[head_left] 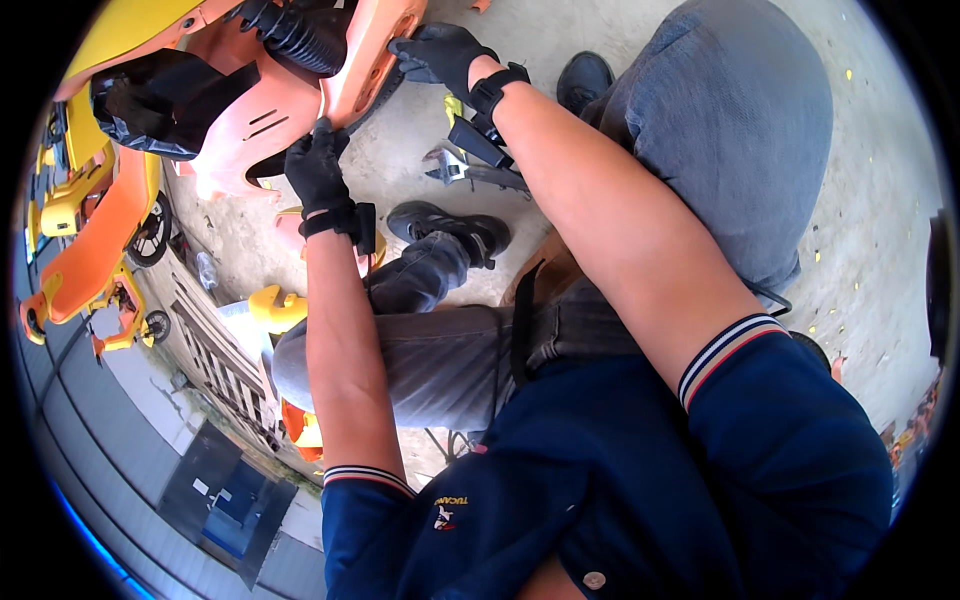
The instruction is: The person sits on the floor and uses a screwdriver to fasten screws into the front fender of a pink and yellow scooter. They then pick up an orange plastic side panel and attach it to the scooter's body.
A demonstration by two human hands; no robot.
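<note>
At the upper left stands a scooter with a faded orange-pink plastic body panel [235, 140] and a black coil shock absorber [300, 40]. My left hand [318, 170], in a black glove, is closed at the panel's lower edge, thumb and fingers pinching it. My right hand [440, 55], also gloved in black, has its fingertips around the outer edge of the long orange side strip [375, 55]. Its fingers curl in over the strip's slots. Crumpled black plastic [150, 100] sits inside the body. Both wrists wear black straps with small boxes.
An adjustable wrench [455, 168] lies on the concrete floor between my arms. Other yellow and orange scooters [105, 250] stand to the left. A yellow plastic part [275, 310] is beside my left forearm. My bent knee [740, 130] rises at the right.
</note>
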